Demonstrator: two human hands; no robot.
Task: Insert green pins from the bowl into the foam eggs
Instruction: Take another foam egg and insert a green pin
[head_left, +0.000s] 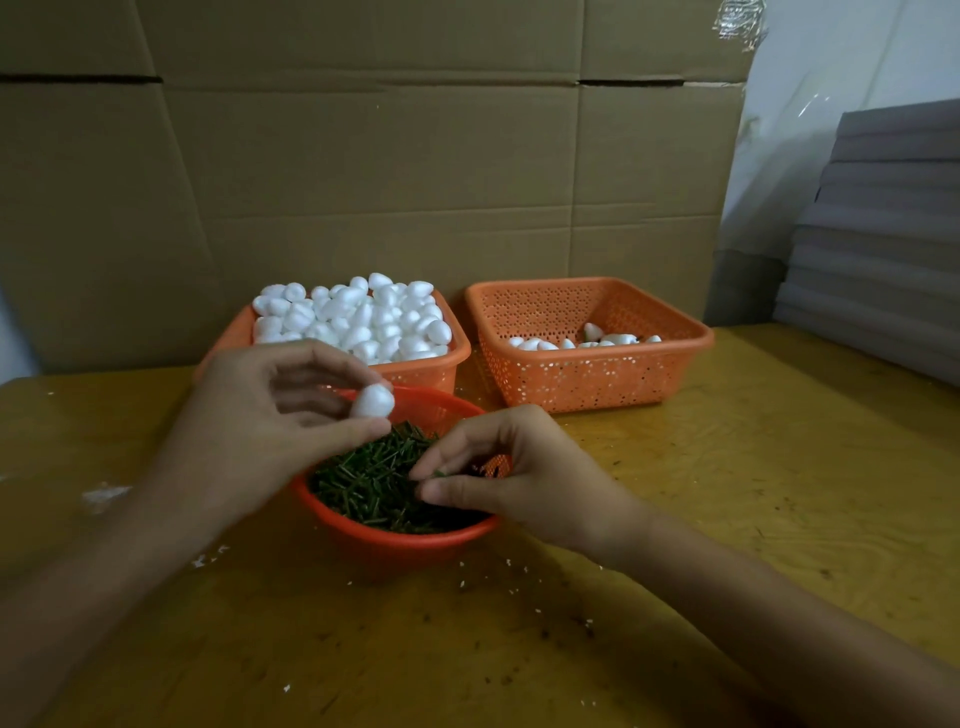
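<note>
A round orange bowl (400, 535) full of green pins (363, 483) sits on the table right in front of me. My left hand (270, 415) pinches a white foam egg (372, 401) between thumb and fingertips above the bowl's far rim. Over the bowl's right side, my right hand (514, 473) pinches a green pin (438, 473) at the top of the pile. Behind the bowl stands an orange basket (415, 371) heaped with plain foam eggs (358, 317).
A second perforated orange basket (592, 379) at the back right holds several eggs (587, 339), some with green tips. Cardboard sheets wall off the back. Grey foam sheets (883, 234) are stacked at the right. White crumbs dot the yellow table (779, 467).
</note>
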